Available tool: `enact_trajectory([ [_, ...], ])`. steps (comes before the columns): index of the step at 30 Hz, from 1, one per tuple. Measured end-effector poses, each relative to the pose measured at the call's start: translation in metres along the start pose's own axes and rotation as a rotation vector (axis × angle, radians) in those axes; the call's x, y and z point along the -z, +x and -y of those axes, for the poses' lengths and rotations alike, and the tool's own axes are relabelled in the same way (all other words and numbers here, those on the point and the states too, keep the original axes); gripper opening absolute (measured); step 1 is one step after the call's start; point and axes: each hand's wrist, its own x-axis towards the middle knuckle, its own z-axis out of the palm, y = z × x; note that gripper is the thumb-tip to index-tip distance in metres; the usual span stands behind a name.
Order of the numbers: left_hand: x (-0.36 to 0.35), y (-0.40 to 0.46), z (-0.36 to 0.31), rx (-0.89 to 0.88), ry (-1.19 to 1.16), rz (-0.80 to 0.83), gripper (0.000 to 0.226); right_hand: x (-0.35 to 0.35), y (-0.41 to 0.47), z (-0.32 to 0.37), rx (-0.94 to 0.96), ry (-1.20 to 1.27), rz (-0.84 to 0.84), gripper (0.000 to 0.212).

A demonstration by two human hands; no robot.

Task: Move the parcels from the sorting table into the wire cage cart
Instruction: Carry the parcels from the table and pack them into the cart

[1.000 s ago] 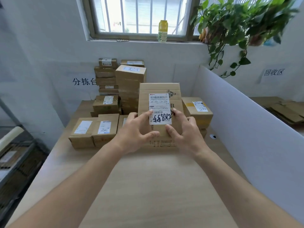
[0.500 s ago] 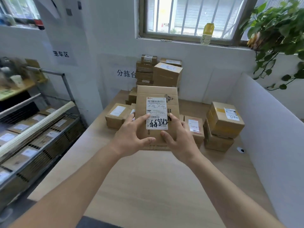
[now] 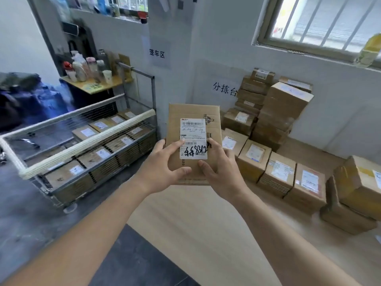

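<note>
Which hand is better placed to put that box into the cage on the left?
Probably the left hand: it grips the box on the side nearer the wire cage cart. The right hand sits on the table side.

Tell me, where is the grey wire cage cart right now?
The grey wire cage cart stands on the floor at the left of the head view, beside the wooden sorting table, already holding brown parcels.
</note>
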Motion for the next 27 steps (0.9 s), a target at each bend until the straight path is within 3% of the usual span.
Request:
enact_trajectory([
  [14,0.186,-0.001,0.215,0.159,0.041,-0.083,0.083,-0.241,0.098,0.147,0.083,0.029,0.139,0.067],
  [27,0.283,0.012,0.360,0.432,0.086,-0.164,0.085,-0.400,0.197,0.225,0.152,0.076,0.401,0.070],
])
